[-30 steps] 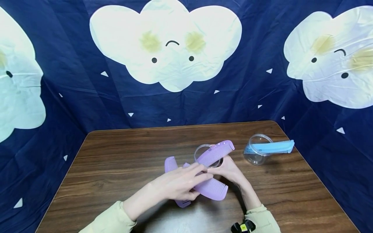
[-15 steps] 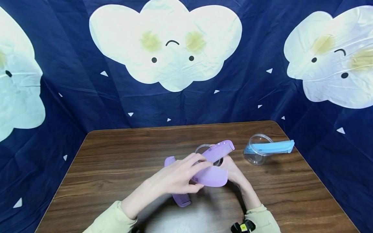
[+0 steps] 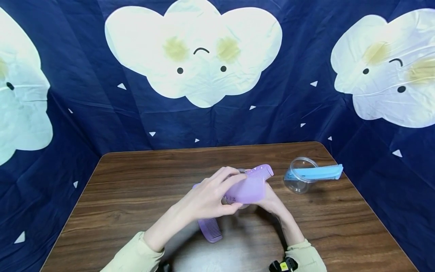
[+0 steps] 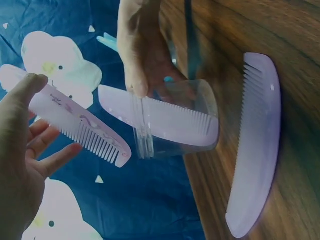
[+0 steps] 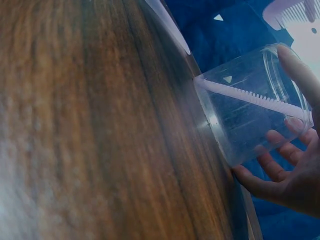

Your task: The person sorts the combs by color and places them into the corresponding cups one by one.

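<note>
My left hand point(image 3: 207, 196) pinches a purple comb point(image 4: 82, 120) between thumb and fingers, its toothed end tilted down beside the jar's mouth in the left wrist view. A clear plastic jar point(image 5: 235, 125) stands on the table, and my right hand point(image 5: 292, 172) holds it round the side with the thumb at the rim. Inside leans another purple comb point(image 4: 170, 122), one end sticking out past the rim. A third purple comb point(image 4: 257, 145) lies on the wood near the jar; in the head view my left hand covers part of it.
To the right on the wooden table point(image 3: 142, 177) stands a second clear jar point(image 3: 299, 186), with light blue combs point(image 3: 317, 172) leaning out over its rim. A dark blue cloth point(image 3: 217, 128) with white clouds hangs behind the table.
My left hand has lifted the purple comb off the table and carried it up and away from me to the jar's mouth. My right hand stays at the jar.
</note>
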`<move>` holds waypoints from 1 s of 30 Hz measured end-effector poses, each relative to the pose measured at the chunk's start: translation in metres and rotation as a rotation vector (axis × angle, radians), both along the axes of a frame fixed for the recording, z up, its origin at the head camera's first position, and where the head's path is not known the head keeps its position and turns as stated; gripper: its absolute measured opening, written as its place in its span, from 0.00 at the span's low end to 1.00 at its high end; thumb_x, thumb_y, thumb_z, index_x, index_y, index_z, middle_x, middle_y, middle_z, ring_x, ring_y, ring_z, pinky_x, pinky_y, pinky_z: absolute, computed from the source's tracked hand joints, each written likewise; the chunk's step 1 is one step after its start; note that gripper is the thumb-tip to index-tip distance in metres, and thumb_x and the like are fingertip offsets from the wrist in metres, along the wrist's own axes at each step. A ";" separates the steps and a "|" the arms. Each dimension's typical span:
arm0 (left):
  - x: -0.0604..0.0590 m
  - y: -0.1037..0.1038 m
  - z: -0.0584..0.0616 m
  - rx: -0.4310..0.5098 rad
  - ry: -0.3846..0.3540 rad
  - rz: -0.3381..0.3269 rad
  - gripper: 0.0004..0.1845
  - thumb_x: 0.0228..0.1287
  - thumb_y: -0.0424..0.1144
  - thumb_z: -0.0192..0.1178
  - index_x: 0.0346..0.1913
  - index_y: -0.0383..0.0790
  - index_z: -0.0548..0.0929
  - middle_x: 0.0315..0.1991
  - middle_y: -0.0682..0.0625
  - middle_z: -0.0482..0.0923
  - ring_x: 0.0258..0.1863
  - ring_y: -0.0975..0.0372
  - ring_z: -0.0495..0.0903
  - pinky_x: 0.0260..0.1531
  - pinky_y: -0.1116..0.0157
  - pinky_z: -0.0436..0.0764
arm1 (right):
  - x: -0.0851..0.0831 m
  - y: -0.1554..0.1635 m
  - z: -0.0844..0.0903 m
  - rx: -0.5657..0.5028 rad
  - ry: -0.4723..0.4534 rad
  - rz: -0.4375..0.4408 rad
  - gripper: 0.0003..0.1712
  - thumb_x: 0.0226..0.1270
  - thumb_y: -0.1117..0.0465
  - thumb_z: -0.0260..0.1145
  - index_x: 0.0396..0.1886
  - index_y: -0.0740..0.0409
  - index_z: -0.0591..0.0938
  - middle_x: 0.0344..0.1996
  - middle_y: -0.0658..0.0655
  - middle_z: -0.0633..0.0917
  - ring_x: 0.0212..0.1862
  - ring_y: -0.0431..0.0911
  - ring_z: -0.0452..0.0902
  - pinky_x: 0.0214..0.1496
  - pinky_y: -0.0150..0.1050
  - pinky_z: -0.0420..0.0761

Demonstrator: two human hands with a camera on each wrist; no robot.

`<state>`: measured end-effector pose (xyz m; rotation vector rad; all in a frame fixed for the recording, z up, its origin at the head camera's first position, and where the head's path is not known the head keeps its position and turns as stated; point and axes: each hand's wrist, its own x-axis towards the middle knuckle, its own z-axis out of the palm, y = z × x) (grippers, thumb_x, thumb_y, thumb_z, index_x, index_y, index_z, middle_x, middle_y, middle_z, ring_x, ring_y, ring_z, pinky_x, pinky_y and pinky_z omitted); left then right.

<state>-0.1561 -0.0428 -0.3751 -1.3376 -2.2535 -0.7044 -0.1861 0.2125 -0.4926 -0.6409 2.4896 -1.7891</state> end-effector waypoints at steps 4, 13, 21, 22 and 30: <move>-0.004 0.003 0.005 0.073 -0.007 0.002 0.35 0.57 0.48 0.74 0.68 0.46 0.75 0.60 0.51 0.76 0.57 0.62 0.79 0.50 0.69 0.84 | -0.001 -0.004 0.004 -0.013 -0.100 0.006 0.40 0.52 0.62 0.82 0.66 0.56 0.76 0.54 0.62 0.85 0.52 0.41 0.82 0.57 0.36 0.81; -0.012 0.012 0.013 0.220 -0.124 0.030 0.36 0.56 0.46 0.75 0.68 0.46 0.75 0.60 0.52 0.76 0.56 0.63 0.79 0.52 0.67 0.83 | -0.002 -0.009 0.007 0.017 -0.157 -0.002 0.39 0.52 0.59 0.82 0.64 0.52 0.76 0.56 0.56 0.85 0.57 0.45 0.81 0.62 0.35 0.79; -0.018 0.023 0.013 0.304 -0.160 0.023 0.36 0.57 0.43 0.75 0.69 0.43 0.75 0.60 0.49 0.76 0.54 0.61 0.80 0.54 0.66 0.82 | -0.001 -0.008 0.007 0.051 -0.158 -0.022 0.41 0.49 0.58 0.84 0.64 0.52 0.76 0.56 0.56 0.84 0.56 0.46 0.80 0.62 0.35 0.78; -0.019 0.024 0.012 0.312 -0.168 0.023 0.36 0.57 0.43 0.75 0.69 0.43 0.75 0.60 0.49 0.76 0.54 0.62 0.80 0.54 0.66 0.83 | -0.001 -0.008 0.007 0.051 -0.160 -0.023 0.41 0.49 0.58 0.84 0.64 0.52 0.76 0.56 0.56 0.84 0.57 0.46 0.80 0.62 0.36 0.78; -0.023 0.033 0.003 0.354 -0.243 0.029 0.36 0.59 0.42 0.75 0.71 0.45 0.74 0.61 0.50 0.75 0.55 0.63 0.79 0.55 0.66 0.84 | -0.001 -0.007 0.007 0.045 -0.167 -0.026 0.45 0.48 0.57 0.84 0.67 0.53 0.73 0.59 0.57 0.83 0.60 0.48 0.77 0.71 0.54 0.70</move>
